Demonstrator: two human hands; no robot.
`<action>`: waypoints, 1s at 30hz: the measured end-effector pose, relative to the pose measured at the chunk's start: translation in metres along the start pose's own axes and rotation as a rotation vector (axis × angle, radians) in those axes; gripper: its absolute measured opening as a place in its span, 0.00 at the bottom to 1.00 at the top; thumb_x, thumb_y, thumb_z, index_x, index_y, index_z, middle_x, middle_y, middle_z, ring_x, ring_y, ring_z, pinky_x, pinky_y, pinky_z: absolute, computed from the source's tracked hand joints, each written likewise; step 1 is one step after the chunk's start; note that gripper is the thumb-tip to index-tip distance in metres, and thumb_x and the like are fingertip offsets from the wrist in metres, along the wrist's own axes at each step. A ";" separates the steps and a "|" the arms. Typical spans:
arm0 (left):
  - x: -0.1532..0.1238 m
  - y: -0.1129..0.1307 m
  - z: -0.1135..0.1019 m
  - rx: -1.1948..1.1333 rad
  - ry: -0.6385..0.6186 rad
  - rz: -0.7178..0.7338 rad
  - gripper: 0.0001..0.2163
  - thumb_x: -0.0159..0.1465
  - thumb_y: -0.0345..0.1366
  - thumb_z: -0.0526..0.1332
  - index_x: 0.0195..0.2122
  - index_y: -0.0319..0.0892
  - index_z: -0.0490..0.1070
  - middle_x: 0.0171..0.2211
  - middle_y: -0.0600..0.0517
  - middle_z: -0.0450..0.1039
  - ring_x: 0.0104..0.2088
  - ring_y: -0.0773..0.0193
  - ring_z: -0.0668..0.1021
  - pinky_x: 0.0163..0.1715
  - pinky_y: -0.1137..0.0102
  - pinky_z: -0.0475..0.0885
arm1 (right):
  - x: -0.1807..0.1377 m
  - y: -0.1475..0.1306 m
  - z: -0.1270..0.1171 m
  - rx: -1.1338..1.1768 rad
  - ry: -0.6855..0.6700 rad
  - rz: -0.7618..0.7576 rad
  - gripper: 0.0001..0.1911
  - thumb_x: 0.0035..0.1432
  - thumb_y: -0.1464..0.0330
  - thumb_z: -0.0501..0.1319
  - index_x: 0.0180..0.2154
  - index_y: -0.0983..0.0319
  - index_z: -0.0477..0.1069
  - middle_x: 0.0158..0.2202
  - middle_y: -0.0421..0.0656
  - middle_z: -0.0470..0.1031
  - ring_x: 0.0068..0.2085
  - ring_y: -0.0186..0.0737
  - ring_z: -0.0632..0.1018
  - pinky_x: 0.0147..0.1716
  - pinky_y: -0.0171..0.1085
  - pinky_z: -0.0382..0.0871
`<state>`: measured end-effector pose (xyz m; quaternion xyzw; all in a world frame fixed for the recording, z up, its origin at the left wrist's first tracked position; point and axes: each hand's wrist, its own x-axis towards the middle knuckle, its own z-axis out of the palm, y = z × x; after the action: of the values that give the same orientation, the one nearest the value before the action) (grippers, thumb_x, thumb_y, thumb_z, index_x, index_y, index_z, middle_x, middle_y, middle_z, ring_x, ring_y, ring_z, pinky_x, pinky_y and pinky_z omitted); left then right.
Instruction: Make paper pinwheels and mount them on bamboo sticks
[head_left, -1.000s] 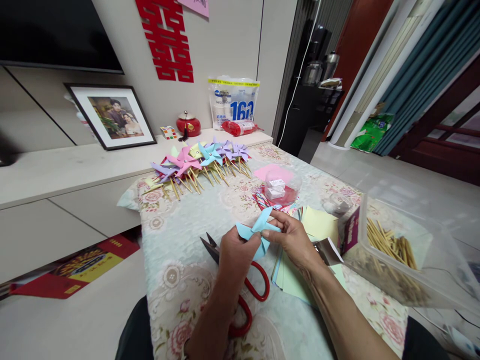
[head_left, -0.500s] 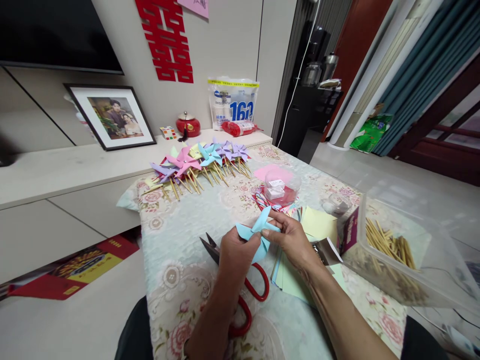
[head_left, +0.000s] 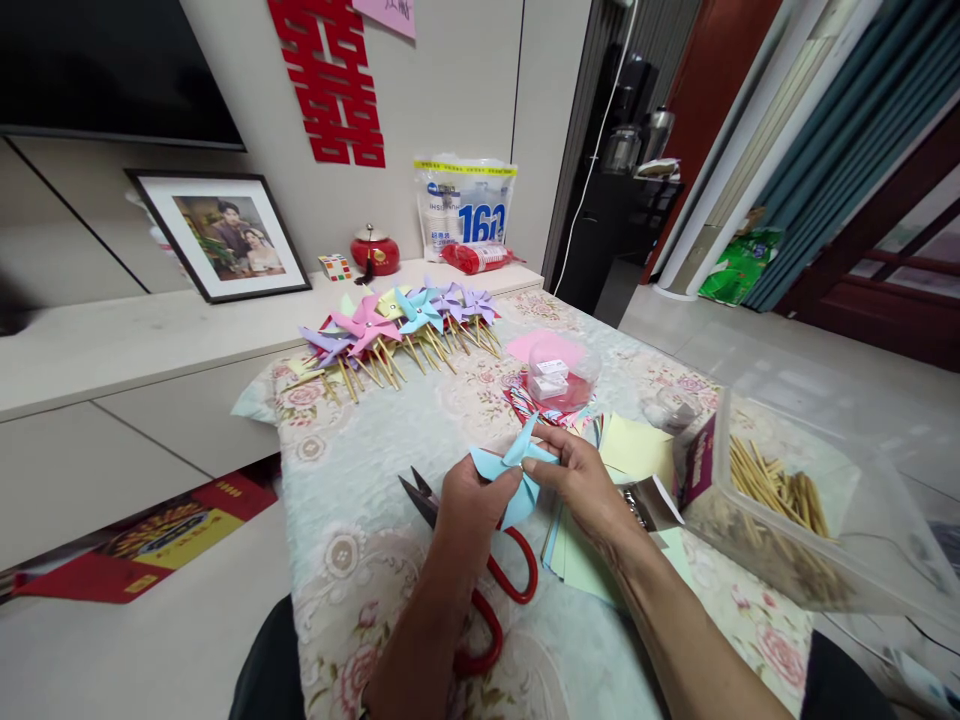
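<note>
Both my hands hold a light blue paper pinwheel (head_left: 517, 465) just above the table. My left hand (head_left: 469, 515) is closed on its lower left part, thumb on the paper. My right hand (head_left: 585, 480) pinches its folded points at the centre from the right. Red-handled scissors (head_left: 487, 590) lie on the cloth under my left hand, blades pointing up-left. A stack of pastel paper sheets (head_left: 637, 450) lies under and beyond my right wrist.
A row of finished pinwheels on sticks (head_left: 397, 325) lies at the table's far end. A small clear tub (head_left: 559, 375) sits mid-table, with a clear bin of wooden sticks (head_left: 780, 490) at the right. A framed photo (head_left: 221, 235), red jar and white bag stand on the ledge behind.
None beyond a slight shift of the view; both hands keep their hold on the blue pinwheel in the same place.
</note>
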<state>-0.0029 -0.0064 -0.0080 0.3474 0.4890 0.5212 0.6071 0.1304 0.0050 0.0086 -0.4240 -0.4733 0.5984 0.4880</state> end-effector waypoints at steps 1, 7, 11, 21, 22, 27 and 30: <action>0.000 0.001 -0.001 -0.001 -0.014 -0.004 0.10 0.48 0.36 0.70 0.30 0.37 0.75 0.20 0.57 0.71 0.20 0.70 0.68 0.21 0.74 0.65 | 0.000 -0.001 0.000 0.007 -0.015 0.006 0.19 0.48 0.71 0.68 0.45 0.58 0.78 0.39 0.42 0.83 0.38 0.43 0.81 0.40 0.38 0.72; 0.002 0.001 -0.010 0.015 -0.117 -0.017 0.10 0.50 0.37 0.69 0.32 0.38 0.74 0.21 0.57 0.69 0.20 0.71 0.65 0.21 0.74 0.62 | 0.000 -0.001 -0.006 -0.016 -0.069 0.062 0.14 0.47 0.64 0.72 0.37 0.61 0.76 0.32 0.40 0.79 0.33 0.39 0.76 0.37 0.37 0.67; 0.001 0.004 -0.013 0.079 -0.127 -0.013 0.11 0.51 0.39 0.70 0.26 0.39 0.69 0.17 0.61 0.61 0.18 0.73 0.59 0.18 0.75 0.55 | 0.002 0.003 -0.009 -0.159 -0.036 0.027 0.11 0.46 0.65 0.71 0.29 0.63 0.74 0.27 0.37 0.72 0.30 0.36 0.71 0.32 0.35 0.62; -0.001 0.007 -0.013 -0.060 -0.252 -0.070 0.09 0.53 0.37 0.69 0.28 0.41 0.69 0.19 0.60 0.63 0.19 0.73 0.63 0.20 0.76 0.59 | -0.001 0.001 -0.010 -0.268 -0.057 0.035 0.09 0.49 0.66 0.66 0.24 0.62 0.68 0.24 0.34 0.63 0.26 0.33 0.62 0.27 0.34 0.53; -0.002 0.009 -0.012 -0.090 -0.261 -0.079 0.09 0.53 0.36 0.69 0.28 0.41 0.70 0.19 0.60 0.63 0.19 0.72 0.64 0.21 0.76 0.61 | -0.001 0.000 -0.010 -0.283 -0.045 0.013 0.10 0.49 0.65 0.65 0.23 0.62 0.67 0.23 0.34 0.62 0.27 0.33 0.62 0.27 0.34 0.53; -0.003 0.017 -0.010 -0.160 -0.250 -0.104 0.13 0.50 0.38 0.71 0.35 0.41 0.75 0.25 0.54 0.74 0.26 0.66 0.75 0.29 0.72 0.71 | -0.001 -0.001 -0.005 -0.255 0.056 -0.096 0.10 0.48 0.64 0.64 0.23 0.62 0.66 0.23 0.35 0.62 0.27 0.34 0.63 0.27 0.34 0.55; 0.002 0.019 -0.015 -0.139 -0.010 -0.063 0.14 0.48 0.39 0.72 0.34 0.41 0.75 0.29 0.53 0.77 0.30 0.63 0.78 0.31 0.71 0.74 | 0.000 0.002 0.000 -0.185 0.139 -0.161 0.10 0.47 0.64 0.64 0.23 0.61 0.66 0.23 0.35 0.63 0.27 0.34 0.64 0.28 0.34 0.57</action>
<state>-0.0227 -0.0017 0.0055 0.2912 0.4592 0.5328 0.6484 0.1299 0.0045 0.0070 -0.4683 -0.5238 0.4803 0.5250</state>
